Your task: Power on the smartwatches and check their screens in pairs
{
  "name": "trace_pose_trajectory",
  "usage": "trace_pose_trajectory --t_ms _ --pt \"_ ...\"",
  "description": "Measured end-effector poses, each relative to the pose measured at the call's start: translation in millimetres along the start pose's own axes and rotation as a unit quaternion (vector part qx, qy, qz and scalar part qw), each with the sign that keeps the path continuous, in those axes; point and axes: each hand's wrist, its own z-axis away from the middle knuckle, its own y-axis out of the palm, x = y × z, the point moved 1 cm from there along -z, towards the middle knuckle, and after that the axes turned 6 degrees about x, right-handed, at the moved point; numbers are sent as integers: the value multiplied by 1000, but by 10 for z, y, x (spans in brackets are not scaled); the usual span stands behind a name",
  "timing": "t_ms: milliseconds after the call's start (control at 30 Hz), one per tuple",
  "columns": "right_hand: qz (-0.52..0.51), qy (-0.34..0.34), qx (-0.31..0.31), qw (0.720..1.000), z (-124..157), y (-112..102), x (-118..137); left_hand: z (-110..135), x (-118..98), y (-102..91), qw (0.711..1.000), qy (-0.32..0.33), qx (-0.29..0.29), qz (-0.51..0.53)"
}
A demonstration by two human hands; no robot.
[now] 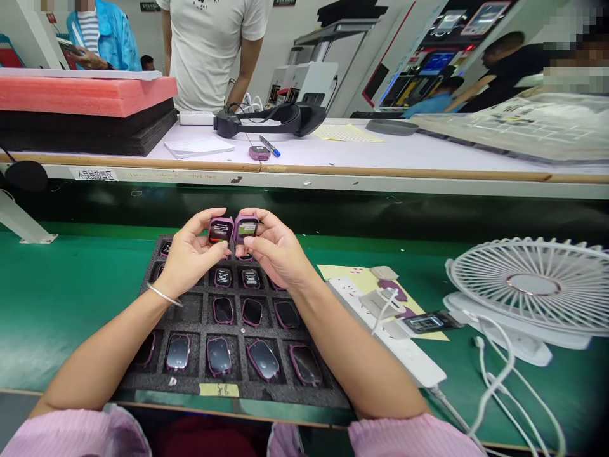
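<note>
My left hand grips a purple smartwatch case whose lit screen shows small white text and a red bar. Beside it, my right hand holds a second purple smartwatch case with a green and grey picture on its screen; its thumb rests on the lower part of that screen. The two cases are side by side, nearly touching. Beneath my hands lies a black foam tray with square compartments, many holding similar purple watch cases, some with lit text. My forearms and hands hide parts of the tray.
To the right are a white power strip with plugs and cables, and a white fan. A raised shelf behind bears a black headset, a pen, another purple watch case and pink foam. Several people are beyond.
</note>
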Motion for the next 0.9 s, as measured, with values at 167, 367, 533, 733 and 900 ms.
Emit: trace_pose_trajectory --t_ms 167,367,533,733,900 --pt "8 1 7 1000 2 -9 -5 1 -14 -2 1000 -16 5 -2" --pt "-4 -2 -11 1000 -9 -17 -12 16 -34 4 1000 -10 18 10" --pt "-12 -4 -18 1000 -13 -8 -17 20 -29 -7 999 -21 21 11" --pt "-17 -2 -23 1000 -15 -10 -42 13 -34 -9 999 -34 11 11" --pt "-24 3 -22 999 -24 -13 -54 11 -40 -7 999 -44 7 19"
